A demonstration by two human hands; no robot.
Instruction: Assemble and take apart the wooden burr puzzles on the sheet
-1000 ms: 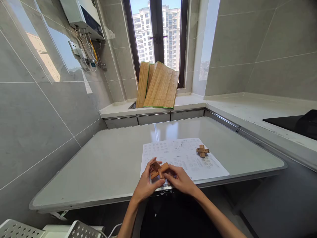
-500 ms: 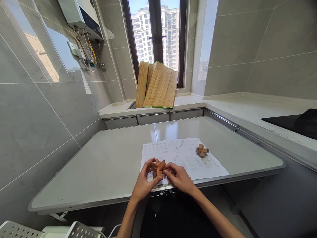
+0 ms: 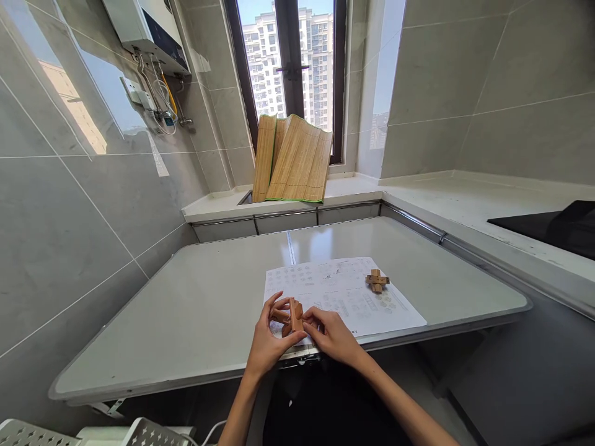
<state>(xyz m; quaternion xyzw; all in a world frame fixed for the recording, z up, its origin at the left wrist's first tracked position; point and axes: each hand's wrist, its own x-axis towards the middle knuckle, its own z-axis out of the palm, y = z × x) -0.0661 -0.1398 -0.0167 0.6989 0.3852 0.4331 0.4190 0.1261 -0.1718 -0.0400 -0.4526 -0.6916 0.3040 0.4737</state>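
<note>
Between my hands is a reddish-brown wooden interlocking puzzle [image 3: 295, 316], held just above the table's front edge. My left hand [image 3: 269, 337] wraps around its left side, thumb below and fingers over the top. My right hand [image 3: 332, 333] pinches the puzzle's right side with thumb and fingertips. The fingers partly hide its pieces. Under and beyond the hands lies a white printed sheet [image 3: 344, 297] with small diagrams. On the sheet's right part sits a second, darker cross-shaped wooden puzzle [image 3: 377, 281], touched by neither hand.
The pale folding table [image 3: 195, 310] has a seam down its middle. Behind it, a bamboo mat [image 3: 300, 161] leans against the window on a white ledge. A counter [image 3: 446, 198] runs along the right. White perforated baskets [image 3: 153, 432] stand low at the left.
The puzzle in my hands has been turned; a piece that slanted up to the right now stands more upright. My right fingers have shifted slightly left against it. The view has moved slightly.
</note>
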